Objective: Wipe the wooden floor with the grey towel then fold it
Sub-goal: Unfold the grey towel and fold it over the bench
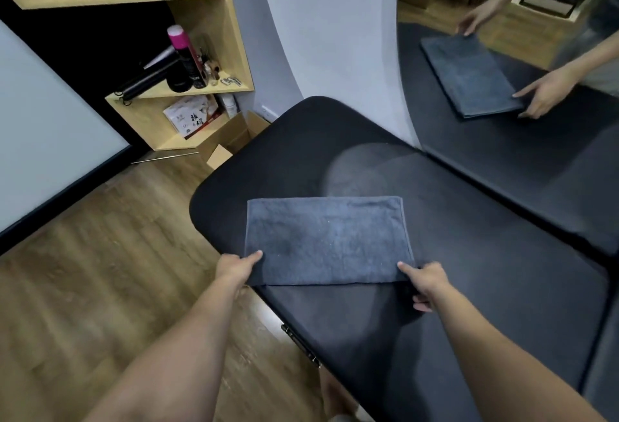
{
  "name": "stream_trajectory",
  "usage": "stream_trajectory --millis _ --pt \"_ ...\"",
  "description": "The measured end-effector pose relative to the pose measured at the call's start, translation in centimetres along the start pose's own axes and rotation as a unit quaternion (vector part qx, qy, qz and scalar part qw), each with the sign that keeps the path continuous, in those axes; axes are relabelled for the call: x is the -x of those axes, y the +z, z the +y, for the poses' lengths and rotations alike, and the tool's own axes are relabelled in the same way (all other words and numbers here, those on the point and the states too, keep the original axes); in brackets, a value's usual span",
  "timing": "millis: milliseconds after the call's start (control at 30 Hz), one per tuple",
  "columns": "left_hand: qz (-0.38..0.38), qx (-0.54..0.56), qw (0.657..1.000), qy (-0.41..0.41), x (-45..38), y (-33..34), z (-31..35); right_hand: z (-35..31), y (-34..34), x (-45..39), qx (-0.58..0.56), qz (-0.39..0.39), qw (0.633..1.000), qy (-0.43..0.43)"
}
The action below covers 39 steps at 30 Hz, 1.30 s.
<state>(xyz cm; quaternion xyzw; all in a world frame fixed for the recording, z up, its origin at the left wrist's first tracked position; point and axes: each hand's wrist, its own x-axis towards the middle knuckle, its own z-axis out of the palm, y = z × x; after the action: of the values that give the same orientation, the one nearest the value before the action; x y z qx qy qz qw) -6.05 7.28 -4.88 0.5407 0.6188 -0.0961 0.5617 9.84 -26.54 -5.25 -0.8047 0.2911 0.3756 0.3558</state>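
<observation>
The grey towel (pixel 328 240) lies flat on a black padded table (pixel 469 287) with rounded corners and a smooth, matte cover. The towel is a folded rectangle of terry cloth with a fine looped nap and a stitched hem along its far and right edges.

The left hand (pixel 234 269) pinches the near left corner, thumb on top and the other fingers under the cloth. The right hand (pixel 423 282) pinches the near right corner in the same way, its lower fingers curled.

The wooden floor (pixel 100 270) at left shows brown plank grain with a slight sheen. A light wood shelf unit (pixel 234 39) holds a black can with a pink cap (pixel 186 53) and a white packet (pixel 194 116) printed with characters too small to read. A mirror (pixel 502 53) at upper right reflects the towel and both hands.
</observation>
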Motion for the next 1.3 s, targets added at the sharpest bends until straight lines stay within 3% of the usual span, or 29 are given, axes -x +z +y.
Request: stream_trajectory --millis 167,267,500,567,633,700,800,933,1033,1133,1200,1300 --pt "-0.027 0.009 0.998 -0.059 0.4 0.6 -0.2 -0.5 1.8 -0.4 -0.167 -0.021 0.985 0.028" --pt "-0.045 0.023 0.997 -0.053 0.3 0.4 0.9 -1.3 2.3 -0.2 -0.230 -0.035 0.971 0.057" --pt "-0.068 0.115 0.991 -0.026 1.2 0.5 1.3 -2.2 3.9 1.4 -0.246 -0.007 0.968 0.050" --pt "-0.080 0.128 0.988 -0.027 1.5 0.2 1.4 -2.5 4.0 2.3 -0.259 0.049 0.965 0.010" --pt "-0.092 0.127 0.987 -0.016 1.9 0.0 1.9 -3.4 4.3 3.6 -0.208 0.153 0.961 -0.103" --pt "-0.105 0.122 0.987 0.001 2.5 0.2 2.6 -4.9 5.2 5.7 -0.141 0.199 0.940 -0.240" --pt "-0.115 0.128 0.985 0.030 3.8 0.8 3.3 -7.3 8.2 10.1 -0.074 0.177 0.886 -0.422" --pt "-0.131 0.156 0.978 0.039 4.6 1.8 2.7 -7.7 13.6 14.9 0.106 0.071 0.806 -0.577" --pt "-0.113 0.214 0.970 0.016 4.5 1.6 1.4 -5.8 16.6 16.0 0.237 -0.065 0.766 -0.594" --pt "-0.139 0.280 0.949 -0.042 3.6 0.2 -0.4 -3.1 17.0 14.8 0.263 -0.161 0.757 -0.576" --pt "-0.144 0.255 0.955 -0.049 3.3 -0.5 -1.6 -1.8 16.5 13.5 0.282 -0.144 0.750 -0.581" --pt "-0.128 0.187 0.973 -0.039 2.8 -0.3 -2.5 -1.0 16.1 11.3 0.343 -0.006 0.751 -0.563"
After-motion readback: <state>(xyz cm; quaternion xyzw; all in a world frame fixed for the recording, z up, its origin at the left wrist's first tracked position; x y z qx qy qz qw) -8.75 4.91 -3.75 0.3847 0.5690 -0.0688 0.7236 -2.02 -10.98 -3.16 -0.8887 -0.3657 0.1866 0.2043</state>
